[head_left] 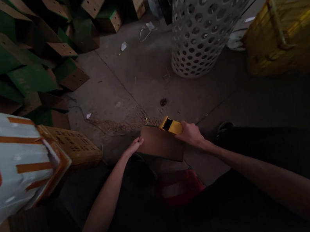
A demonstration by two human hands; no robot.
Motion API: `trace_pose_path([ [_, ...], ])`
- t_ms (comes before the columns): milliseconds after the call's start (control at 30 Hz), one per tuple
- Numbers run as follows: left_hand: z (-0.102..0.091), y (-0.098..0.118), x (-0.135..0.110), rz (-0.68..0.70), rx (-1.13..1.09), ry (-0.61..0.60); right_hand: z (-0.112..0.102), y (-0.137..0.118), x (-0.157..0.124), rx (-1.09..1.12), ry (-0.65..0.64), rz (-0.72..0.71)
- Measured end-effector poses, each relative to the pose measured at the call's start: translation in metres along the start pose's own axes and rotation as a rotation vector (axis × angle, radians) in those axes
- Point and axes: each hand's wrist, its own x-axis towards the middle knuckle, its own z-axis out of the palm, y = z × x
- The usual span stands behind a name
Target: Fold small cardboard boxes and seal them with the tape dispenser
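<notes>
Here, a flat brown carton [159,143] with a yellow end [171,126] sits between the hands at lower centre, over the concrete floor [124,77]. The right hand [190,134] appears closed on the yellow end; the left hand [133,147] touches the opposite edge, its grip unclear in the dim light. A perforated white bin [200,17] stands upper right.

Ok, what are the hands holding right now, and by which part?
A flat brown cardboard piece: the left hand grips its left edge, the right hand its opposite end, beside a yellow part.
</notes>
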Motion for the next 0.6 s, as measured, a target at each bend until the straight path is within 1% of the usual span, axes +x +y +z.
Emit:
trace_pose_path([
  [67, 0.009, 0.006, -0.008, 0.037, 0.005, -0.066, -0.003, 0.004, 0.002, 0.028, 0.011, 0.020],
  [100, 0.017, 0.011, -0.013, 0.093, 0.034, -0.083, -0.006, 0.006, 0.004, 0.058, 0.022, 0.040],
  [167, 0.039, 0.023, -0.026, 0.266, 0.133, -0.069, -0.015, 0.006, 0.006, 0.146, 0.060, 0.079],
  [200, 0.052, 0.029, -0.034, 0.361, 0.195, -0.029, -0.021, 0.004, 0.007, 0.197, 0.086, 0.089],
  [267, 0.078, 0.041, -0.050, 0.482, 0.304, 0.088, -0.035, -0.001, 0.005, 0.286, 0.140, 0.083],
  [300, 0.089, 0.046, -0.057, 0.514, 0.343, 0.141, -0.044, -0.004, 0.003, 0.319, 0.170, 0.067],
  [367, 0.107, 0.053, -0.068, 0.549, 0.388, 0.211, -0.063, -0.010, -0.003, 0.352, 0.244, 0.015],
  [500, 0.128, 0.058, -0.081, 0.604, 0.395, 0.336, -0.102, -0.015, -0.018, 0.384, 0.366, -0.122],
  [567, 0.137, 0.059, -0.087, 0.645, 0.391, 0.418, -0.118, -0.012, -0.022, 0.403, 0.401, -0.142],
  [600, 0.141, 0.059, -0.089, 0.672, 0.385, 0.440, -0.125, -0.010, -0.023, 0.412, 0.418, -0.137],
])
